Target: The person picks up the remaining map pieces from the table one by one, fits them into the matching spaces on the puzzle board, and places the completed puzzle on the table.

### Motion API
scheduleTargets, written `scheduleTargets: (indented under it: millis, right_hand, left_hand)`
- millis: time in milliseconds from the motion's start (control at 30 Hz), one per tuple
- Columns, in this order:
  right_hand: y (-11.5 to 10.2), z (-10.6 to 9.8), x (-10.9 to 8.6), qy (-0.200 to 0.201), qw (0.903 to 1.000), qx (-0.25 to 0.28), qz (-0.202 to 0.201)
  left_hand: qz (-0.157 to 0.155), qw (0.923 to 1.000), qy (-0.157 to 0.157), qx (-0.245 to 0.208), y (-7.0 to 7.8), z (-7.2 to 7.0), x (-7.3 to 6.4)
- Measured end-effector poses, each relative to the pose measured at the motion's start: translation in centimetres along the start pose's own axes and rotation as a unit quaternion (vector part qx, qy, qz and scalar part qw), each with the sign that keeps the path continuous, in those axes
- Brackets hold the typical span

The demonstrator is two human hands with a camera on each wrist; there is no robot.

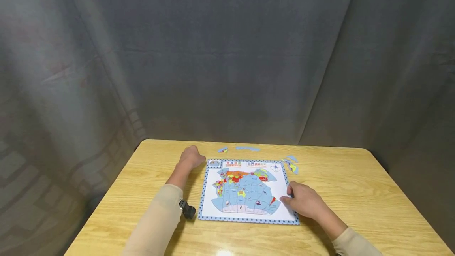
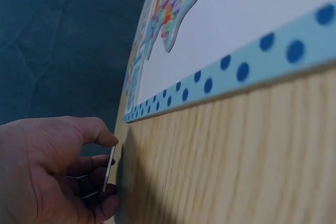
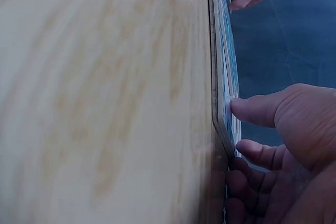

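A world map jigsaw board (image 1: 288,212) with a blue dotted border lies on the wooden table, many of its map pieces fitted together in the middle. Beyond its upper left corner is my left hand (image 1: 192,157). In the left wrist view it pinches a thin puzzle piece (image 2: 109,169) between thumb and fingers; the piece shows edge-on, so its print is hidden. My right hand (image 1: 303,200) rests at the board's right edge, thumb and fingers apart and loosely bent, with the fingertips (image 3: 244,147) over the border and nothing between them.
Loose puzzle pieces lie past the board: a small one (image 1: 223,150) and a long blue strip (image 1: 248,148) behind it, and several pieces (image 1: 292,166) off its upper right corner. A grey curtain (image 1: 227,70) hangs behind the table (image 1: 341,192).
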State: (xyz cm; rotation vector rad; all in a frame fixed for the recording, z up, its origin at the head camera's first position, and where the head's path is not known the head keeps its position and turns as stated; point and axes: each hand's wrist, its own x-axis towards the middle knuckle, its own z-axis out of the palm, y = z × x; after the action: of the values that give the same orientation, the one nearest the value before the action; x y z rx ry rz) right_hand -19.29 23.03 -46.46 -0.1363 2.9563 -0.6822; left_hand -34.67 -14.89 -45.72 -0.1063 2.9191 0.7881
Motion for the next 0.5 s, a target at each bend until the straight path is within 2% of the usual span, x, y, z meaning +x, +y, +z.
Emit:
scheduleTargets:
  millis: [233,500]
  right_hand:
    - [0.1,-0.2,-0.1,-0.006,1.0000,-0.003,0.004]
    - [0.0,-0.2,0.0,-0.008,1.0000,-0.001,-0.003]
  left_hand:
    - [0.025,0.9996,0.000,-0.013,-0.3,-0.2,-1.7]
    - [0.062,0.9980,0.002,-0.015,0.0,0.6,-4.8]
